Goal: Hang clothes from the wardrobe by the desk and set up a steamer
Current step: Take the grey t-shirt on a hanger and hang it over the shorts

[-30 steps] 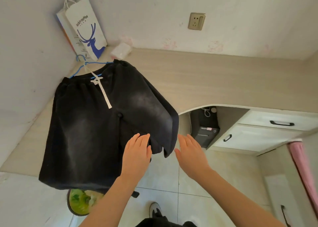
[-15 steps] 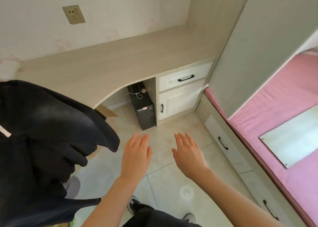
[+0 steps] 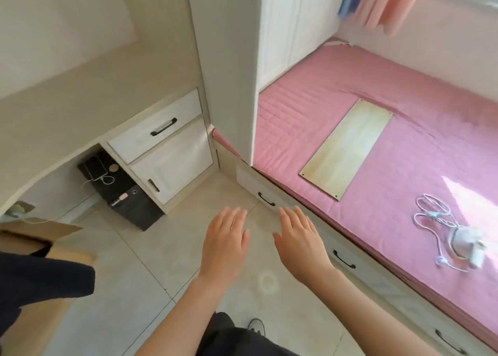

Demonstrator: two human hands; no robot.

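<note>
My left hand (image 3: pixel 225 243) and my right hand (image 3: pixel 299 241) are held out flat over the tiled floor, palms down, fingers apart, holding nothing. The black shorts (image 3: pixel 40 280) show only as a dark fold at the left edge, well apart from both hands. The light wood desk (image 3: pixel 80 105) runs along the left wall. A tall white wardrobe (image 3: pixel 293 24) stands behind the panel at the head of the bed, its doors closed. No steamer can be made out.
A pink bed (image 3: pixel 390 150) fills the right side, with a pale board (image 3: pixel 347 148) and a white charger with cable (image 3: pixel 455 237) on it. Drawers (image 3: pixel 156 126) sit under the desk, beside a black computer tower (image 3: pixel 121 191). A cardboard box (image 3: pixel 35 237) stands at left.
The view has swung right, from the hanging shorts over the desk to the bed and wardrobe. My hands have left the shorts and stay open in front of me.
</note>
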